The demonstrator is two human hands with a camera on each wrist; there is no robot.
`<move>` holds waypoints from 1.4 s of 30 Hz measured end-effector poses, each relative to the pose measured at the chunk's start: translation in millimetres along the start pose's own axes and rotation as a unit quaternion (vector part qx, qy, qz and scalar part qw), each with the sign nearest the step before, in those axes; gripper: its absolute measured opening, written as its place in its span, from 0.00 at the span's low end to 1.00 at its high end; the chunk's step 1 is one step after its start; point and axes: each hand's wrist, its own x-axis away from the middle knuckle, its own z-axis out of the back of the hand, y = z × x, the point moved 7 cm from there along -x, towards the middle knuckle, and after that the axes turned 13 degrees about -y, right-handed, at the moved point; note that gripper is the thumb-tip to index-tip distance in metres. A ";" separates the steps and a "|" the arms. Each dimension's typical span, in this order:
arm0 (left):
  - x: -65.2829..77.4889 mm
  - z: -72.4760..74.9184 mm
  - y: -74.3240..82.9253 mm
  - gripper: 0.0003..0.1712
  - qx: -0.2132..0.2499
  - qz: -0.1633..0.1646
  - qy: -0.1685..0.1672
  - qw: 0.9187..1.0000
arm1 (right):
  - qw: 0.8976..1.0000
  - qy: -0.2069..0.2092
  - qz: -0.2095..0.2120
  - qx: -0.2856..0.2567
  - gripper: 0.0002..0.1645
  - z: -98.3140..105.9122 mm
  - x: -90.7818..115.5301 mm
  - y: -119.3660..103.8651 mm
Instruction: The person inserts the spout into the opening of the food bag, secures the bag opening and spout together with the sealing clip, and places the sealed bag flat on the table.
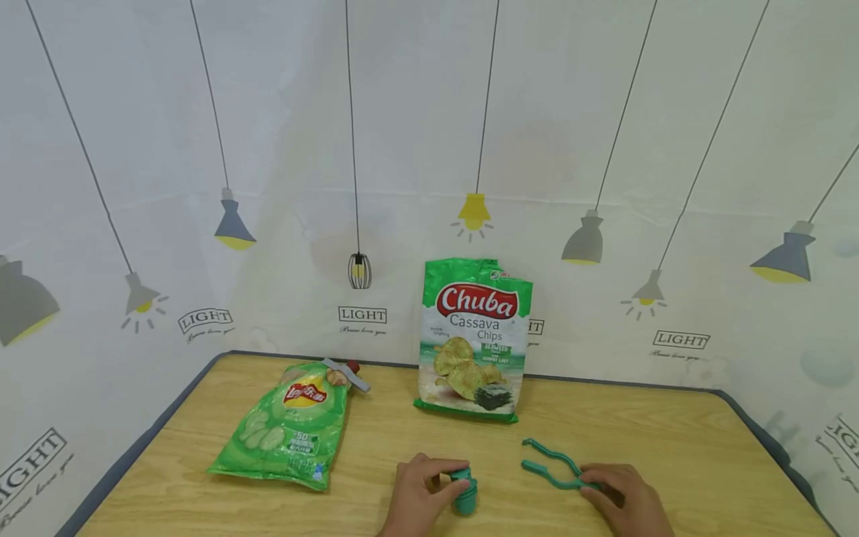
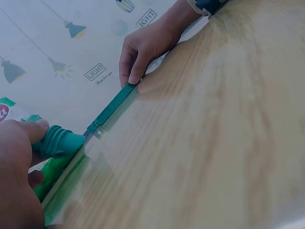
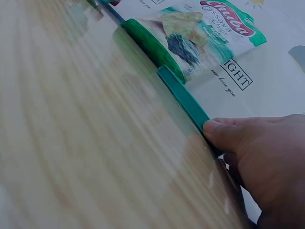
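Near the front middle of the table, my left hand (image 1: 419, 496) pinches a small teal threaded spout (image 1: 466, 500) between thumb and fingers. Ridged rings show on the spout (image 2: 62, 142) in the left wrist view. To its right, my right hand (image 1: 629, 498) holds one end of a teal bag clip (image 1: 570, 484) between thumb and fingers. The clip's two long arms are spread apart and point left, low over the wood. In the right wrist view the thumb presses on the clip (image 3: 183, 95), and the other fingers are partly hidden.
A green Chuba cassava chips bag (image 1: 473, 365) stands upright at the back middle against the printed wall cloth (image 1: 416, 149). On the left lies a green Lay's bag (image 1: 288, 429), a grey clip (image 1: 356, 379) across its top. Wooden table (image 1: 671, 432) has a dark edge.
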 end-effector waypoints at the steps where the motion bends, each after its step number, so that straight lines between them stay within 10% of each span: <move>1: -0.2 -0.3 0.1 0.18 0.000 -0.001 -0.001 1.000 | 1.000 -0.005 -0.006 -0.011 0.14 0.3 0.3 1.1; 10: -1.6 -3.5 -0.3 0.18 0.014 -0.006 -0.019 1.000 | 0.996 -0.065 -0.042 -0.043 0.07 3.2 -1.1 7.4; 30: -11.8 -14.4 -1.5 0.16 -0.002 -0.021 -0.091 0.996 | 0.987 0.111 0.102 0.058 0.20 28.8 16.7 14.9; 36: -19.0 16.2 -9.7 0.21 0.032 -0.014 0.008 0.999 | 0.971 0.133 0.201 0.001 0.24 2.2 7.1 -31.8; 42: -30.2 49.9 -20.5 0.26 -0.009 0.000 0.122 0.993 | 0.984 0.013 0.132 -0.119 0.17 -46.7 -7.1 -74.4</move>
